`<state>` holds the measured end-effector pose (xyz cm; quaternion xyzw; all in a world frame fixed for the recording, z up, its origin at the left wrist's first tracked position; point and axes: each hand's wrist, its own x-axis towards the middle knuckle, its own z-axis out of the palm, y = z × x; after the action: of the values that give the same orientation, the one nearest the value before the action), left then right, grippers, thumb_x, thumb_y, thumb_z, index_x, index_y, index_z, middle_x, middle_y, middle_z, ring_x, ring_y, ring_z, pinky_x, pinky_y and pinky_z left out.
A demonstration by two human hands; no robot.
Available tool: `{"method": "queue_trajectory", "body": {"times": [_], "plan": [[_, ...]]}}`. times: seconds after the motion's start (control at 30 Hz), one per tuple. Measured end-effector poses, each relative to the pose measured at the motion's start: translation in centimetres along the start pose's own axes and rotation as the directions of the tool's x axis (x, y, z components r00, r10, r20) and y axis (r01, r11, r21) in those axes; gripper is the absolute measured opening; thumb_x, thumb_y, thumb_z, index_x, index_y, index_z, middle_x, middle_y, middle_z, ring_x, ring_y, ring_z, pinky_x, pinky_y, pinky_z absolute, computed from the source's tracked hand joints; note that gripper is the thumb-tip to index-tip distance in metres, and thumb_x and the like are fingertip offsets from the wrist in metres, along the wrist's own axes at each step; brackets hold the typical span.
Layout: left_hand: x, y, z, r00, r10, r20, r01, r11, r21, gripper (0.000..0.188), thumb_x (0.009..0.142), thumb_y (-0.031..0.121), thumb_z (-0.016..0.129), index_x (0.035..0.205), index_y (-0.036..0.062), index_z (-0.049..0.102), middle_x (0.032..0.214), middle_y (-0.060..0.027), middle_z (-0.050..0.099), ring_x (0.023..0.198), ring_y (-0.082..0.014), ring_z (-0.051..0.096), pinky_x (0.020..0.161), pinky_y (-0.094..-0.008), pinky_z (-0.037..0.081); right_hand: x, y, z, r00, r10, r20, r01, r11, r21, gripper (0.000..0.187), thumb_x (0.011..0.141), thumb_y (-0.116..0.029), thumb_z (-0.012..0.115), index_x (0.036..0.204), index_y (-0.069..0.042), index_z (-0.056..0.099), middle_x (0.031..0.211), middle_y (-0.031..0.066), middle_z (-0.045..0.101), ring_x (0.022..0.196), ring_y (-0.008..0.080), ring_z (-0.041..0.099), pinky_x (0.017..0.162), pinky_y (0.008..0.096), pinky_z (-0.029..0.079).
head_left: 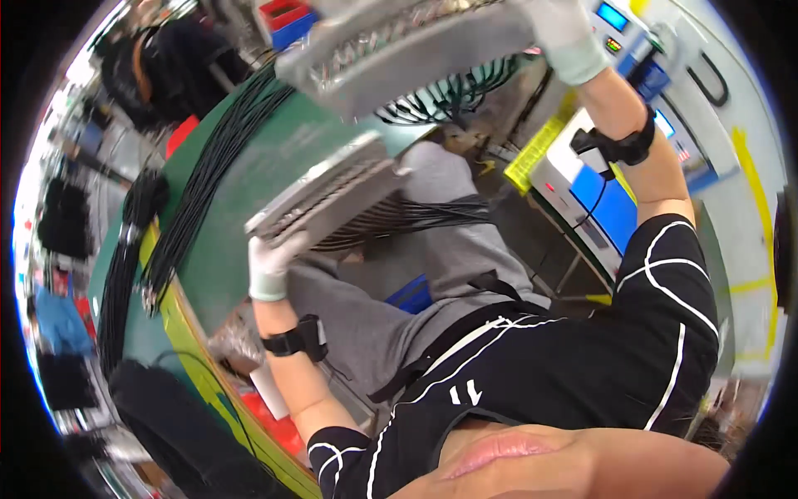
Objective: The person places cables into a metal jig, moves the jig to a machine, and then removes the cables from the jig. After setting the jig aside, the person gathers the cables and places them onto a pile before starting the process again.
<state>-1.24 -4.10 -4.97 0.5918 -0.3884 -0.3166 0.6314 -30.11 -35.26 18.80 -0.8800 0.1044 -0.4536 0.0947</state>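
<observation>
My left hand (276,264), in a white glove, grips the near-left end of a narrow grey metal fixture (332,190). A row of small parts runs along its length, and black cables (416,216) trail from it across my grey-trousered leg. Beyond it, a larger silver-grey metal fixture (416,68), blurred by motion, is tilted above the table. Its right end is in my white-gloved right hand (567,35), whose fingers are partly cut off by the upper edge. Dark cable ends with pale tips (461,93) fan out below the larger fixture.
On the green table (199,216) lies a long bundle of black cables (218,154); another bundle (125,266) lies farther left. Red and blue bins (287,21) stand at the back. To my right are a white-and-blue machine (594,200) and a yellow marked strip (534,154).
</observation>
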Motion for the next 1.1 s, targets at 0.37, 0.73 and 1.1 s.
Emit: {"method": "queue_trajectory", "body": {"times": [0.37, 0.73, 1.1], "plan": [[5.3, -3.0, -4.2, 0.996, -0.034, -0.081, 0.033, 0.999, -0.017, 0.044, 0.093, 0.02, 0.066, 0.128, -0.0053, 0.056, 0.124, -0.0129, 0.061, 0.107, -0.0206, 0.06, 0.092, -0.0339, 0.051, -13.6, 1.7, -24.7, 0.825, 0.55, 0.132, -0.372, 0.353, 0.858, 0.032, 0.099, -0.032, 0.058, 0.111, -0.002, 0.066, 0.09, 0.0085, 0.069, 0.081, 0.0182, 0.067, 0.074, 0.0262, 0.054], [5.1, -2.4, -4.4, 0.972, -0.233, -0.036, 0.223, 0.959, -0.175, 0.054, 0.095, 0.025, 0.064, 0.137, -0.0039, 0.046, 0.128, -0.0157, 0.057, 0.106, -0.0269, 0.064, 0.083, -0.0383, 0.058, -42.2, 12.4, -29.4, -0.042, 0.935, -0.353, -0.749, 0.205, 0.63, 0.046, 0.093, -0.044, 0.065, 0.124, -0.01, 0.062, 0.114, 0.0031, 0.067, 0.09, 0.0137, 0.063, 0.068, 0.0372, 0.052], [3.4, -1.6, -5.6, 0.979, -0.198, -0.058, 0.187, 0.971, -0.149, 0.054, 0.095, 0.025, 0.063, 0.139, -0.0002, 0.044, 0.127, -0.0146, 0.057, 0.106, -0.0266, 0.064, 0.083, -0.038, 0.058, -45.5, 16.5, -23.1, -0.046, 0.888, -0.458, -0.867, 0.192, 0.459, 0.052, 0.089, -0.023, 0.072, 0.134, -0.007, 0.05, 0.117, 0.0076, 0.064, 0.1, 0.0187, 0.062, 0.082, 0.0323, 0.05]]}}
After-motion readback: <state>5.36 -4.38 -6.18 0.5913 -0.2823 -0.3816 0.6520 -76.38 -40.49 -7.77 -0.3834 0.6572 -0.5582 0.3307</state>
